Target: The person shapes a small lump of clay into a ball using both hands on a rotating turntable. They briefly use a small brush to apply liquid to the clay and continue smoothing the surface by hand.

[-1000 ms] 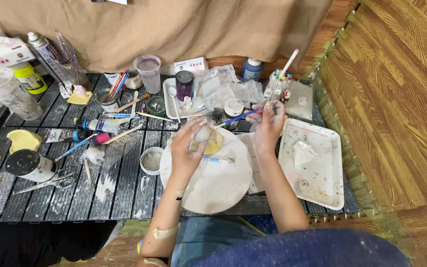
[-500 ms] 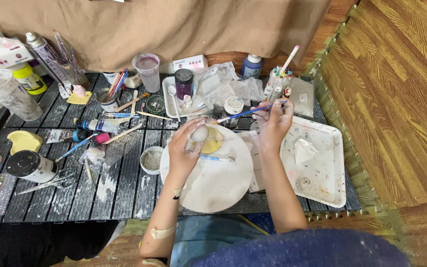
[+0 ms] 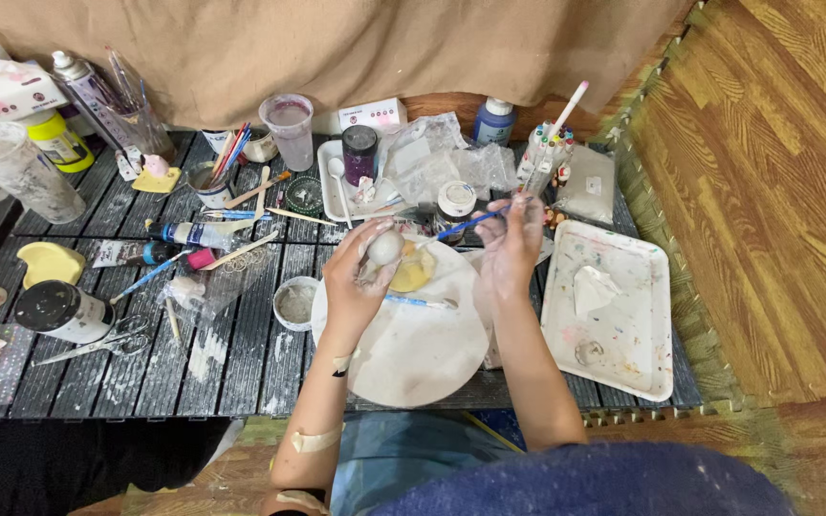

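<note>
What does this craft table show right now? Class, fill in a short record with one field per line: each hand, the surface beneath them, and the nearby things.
Left hand: holds a small pale egg-shaped object in its fingertips
Right hand: holds a thin blue-handled brush, tip pointing toward the object
Beneath hands: round white plate, with a second blue brush lying on it
Right of plate: paint-speckled white tray holding a crumpled tissue
Left of plate: small cup of grey paste
Surface: dark slatted table
</note>
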